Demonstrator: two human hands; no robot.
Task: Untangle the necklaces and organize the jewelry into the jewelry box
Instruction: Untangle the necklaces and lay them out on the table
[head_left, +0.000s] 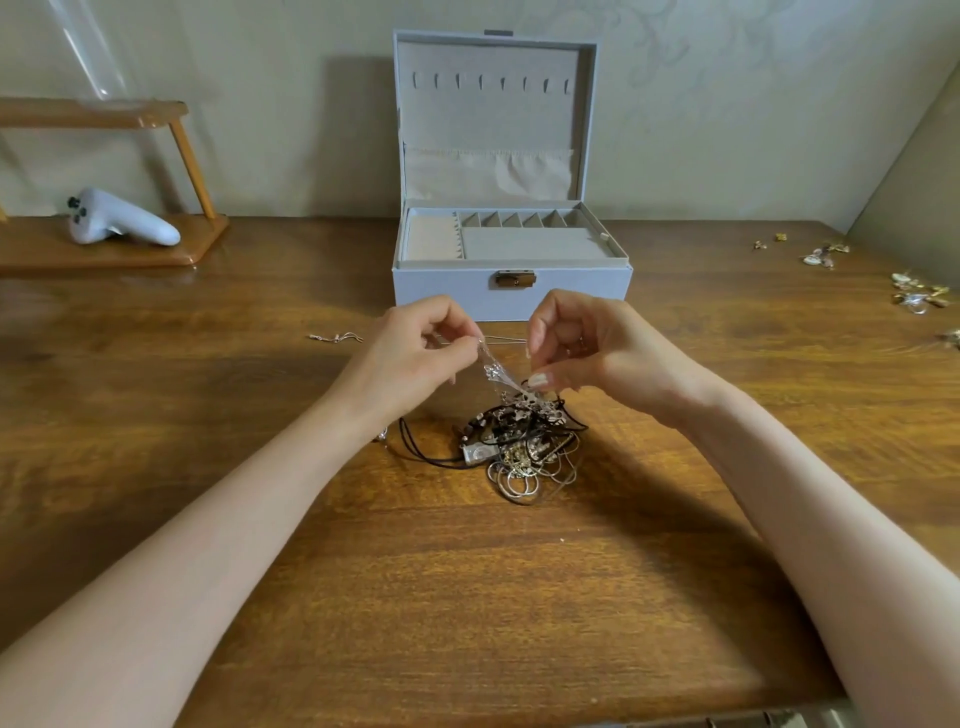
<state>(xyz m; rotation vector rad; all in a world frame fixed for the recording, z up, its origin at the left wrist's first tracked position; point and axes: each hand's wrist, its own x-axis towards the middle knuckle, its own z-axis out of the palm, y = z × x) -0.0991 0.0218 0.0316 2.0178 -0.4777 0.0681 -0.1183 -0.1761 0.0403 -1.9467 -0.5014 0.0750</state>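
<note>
Silver chain (493, 371), fine and pale, is stretched taut between two hands at the centre of the frame and runs down into the tangle (519, 441) lying on the worktop (467, 597) just below them. The left hand (415, 353) has its fingers (457, 325) together, pinching the chain's upper end. The right hand (587, 348) pinches it lower, thumb against fingertip, just above the heap. The box (511, 291) stands open behind the hands in the upper middle, its tray showing nothing in it from here.

The main risk, as I judge it, is pulling too hard. The chain disappears among black cords and looped wire, and a straight tug would likely cinch the knot tighter rather than free it. So thin a link could also kink or snap where it bends over the cords. A charm seems to hang on the lifted stretch and could snag on a loop.

Lifting may also drag the whole heap upward, since the strands look interlocked; nothing holds the heap down. If the pinch slips, the freed end would probably drop back into the tangle.

Small loose pieces (919, 293) lie near the right edge of the frame, well apart from the hands. A sweeping forearm could scatter them, though neither arm is near now.
</note>
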